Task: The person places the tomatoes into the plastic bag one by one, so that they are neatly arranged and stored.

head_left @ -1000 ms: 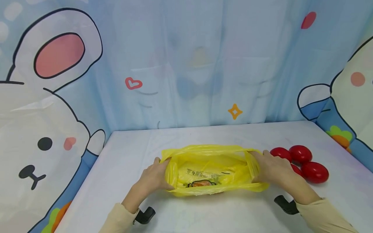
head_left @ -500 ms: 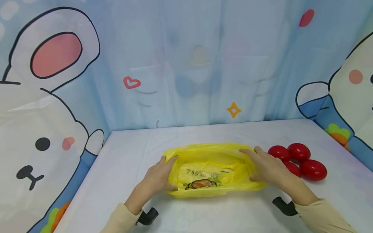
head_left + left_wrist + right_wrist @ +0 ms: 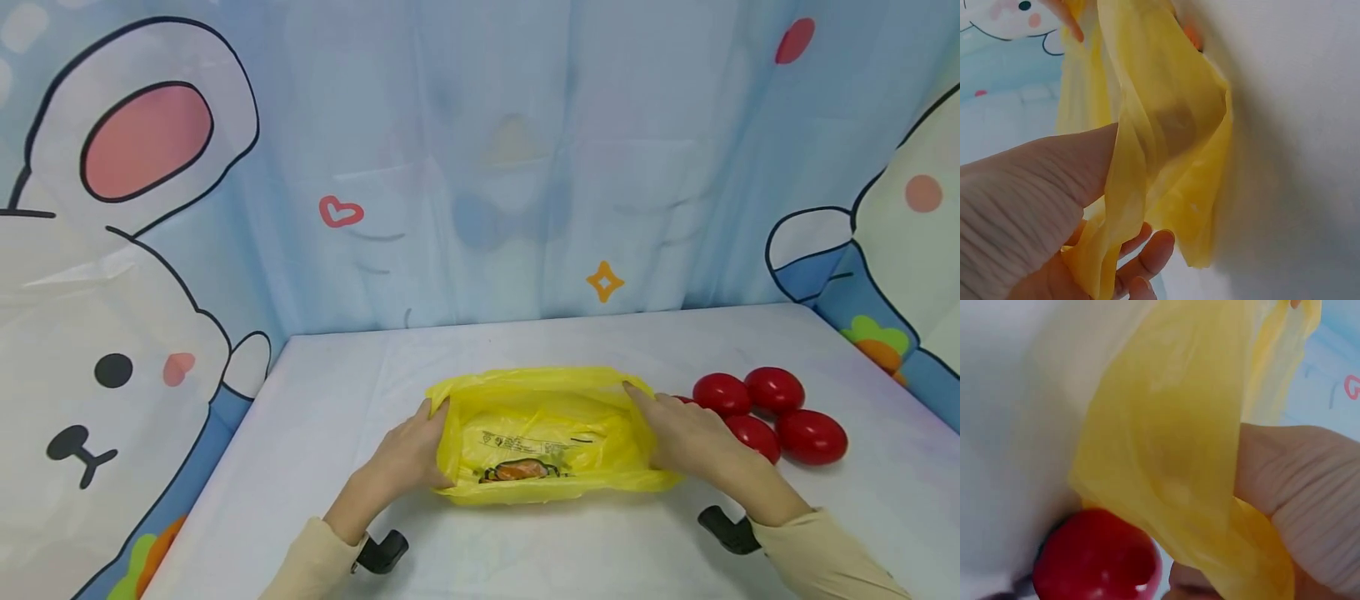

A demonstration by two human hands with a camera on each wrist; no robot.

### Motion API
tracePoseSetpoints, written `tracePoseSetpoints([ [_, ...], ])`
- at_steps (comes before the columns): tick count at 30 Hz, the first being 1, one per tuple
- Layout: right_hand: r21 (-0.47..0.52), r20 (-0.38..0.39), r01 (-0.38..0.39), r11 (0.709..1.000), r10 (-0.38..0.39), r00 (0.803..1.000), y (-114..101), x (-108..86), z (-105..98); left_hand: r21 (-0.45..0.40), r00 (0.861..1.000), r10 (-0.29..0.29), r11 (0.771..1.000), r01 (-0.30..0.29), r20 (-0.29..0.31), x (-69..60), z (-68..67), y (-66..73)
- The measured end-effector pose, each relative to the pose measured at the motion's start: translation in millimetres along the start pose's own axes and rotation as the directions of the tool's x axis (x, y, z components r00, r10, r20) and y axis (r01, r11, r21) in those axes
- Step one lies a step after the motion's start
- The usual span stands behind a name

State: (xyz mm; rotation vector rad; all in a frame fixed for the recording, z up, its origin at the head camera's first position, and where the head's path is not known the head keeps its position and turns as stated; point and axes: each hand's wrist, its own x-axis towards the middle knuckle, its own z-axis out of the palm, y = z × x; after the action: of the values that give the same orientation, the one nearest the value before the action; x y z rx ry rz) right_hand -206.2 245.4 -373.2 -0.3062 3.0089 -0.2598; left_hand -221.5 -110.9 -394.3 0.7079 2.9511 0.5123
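A yellow plastic bag point(image 3: 536, 400) lies on the table with its mouth spread wide. Print and a carrot-like picture show inside it. At its left end my left hand point(image 3: 408, 450) holds the rim; in the left wrist view the thumb is inside the film and the bent fingers point(image 3: 1154, 253) are outside. The opposite end is held by my right hand point(image 3: 693, 437), its thumb also behind the film in the right wrist view. Most of that hand's fingers are hidden. Close to it sits a glossy red oval object point(image 3: 1097, 556).
Several glossy red egg-shaped objects point(image 3: 812, 437) are grouped on the white table point(image 3: 360, 367) at the right, partly behind my right hand. A printed blue curtain point(image 3: 495, 275) rises behind the table. A black wrist mount point(image 3: 381, 552) projects beside each sleeve.
Half a second ago the fingers of my right hand were raised over the rim; now they are lower against the bag's end. My left hand has shifted slightly right, and the bag's mouth remains spread.
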Motion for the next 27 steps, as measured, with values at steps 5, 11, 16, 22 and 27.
tracePoseSetpoints([
  [5,-0.037,-0.004,-0.04,0.999,0.04,0.999,1,-3.3,-8,-0.009,1.0,-0.01,1.0,0.01,-0.003,3.2,-3.2,-1.4],
  [11,-0.045,0.003,-0.1,0.994,0.1,0.995,4,-4.1,-11,-0.047,0.999,-0.02,0.999,0.018,-0.028,3.0,-3.3,-3.0],
  [16,-0.027,0.011,-0.106,0.994,0.106,0.994,9,-4.9,-9,-0.063,1.0,-0.029,0.998,0.028,-0.009,2.5,-1.7,-3.6],
  [22,-0.006,-0.025,-0.071,0.997,0.071,0.997,13,-7.0,-8,-0.058,1.0,-0.026,0.998,0.026,0.011,1.4,-2.0,-0.9],
  [27,0.065,-0.061,-0.019,0.998,0.023,0.998,19,-9.8,-12,-0.046,0.999,-0.027,0.999,0.028,0.022,-0.3,-5.4,0.1],
])
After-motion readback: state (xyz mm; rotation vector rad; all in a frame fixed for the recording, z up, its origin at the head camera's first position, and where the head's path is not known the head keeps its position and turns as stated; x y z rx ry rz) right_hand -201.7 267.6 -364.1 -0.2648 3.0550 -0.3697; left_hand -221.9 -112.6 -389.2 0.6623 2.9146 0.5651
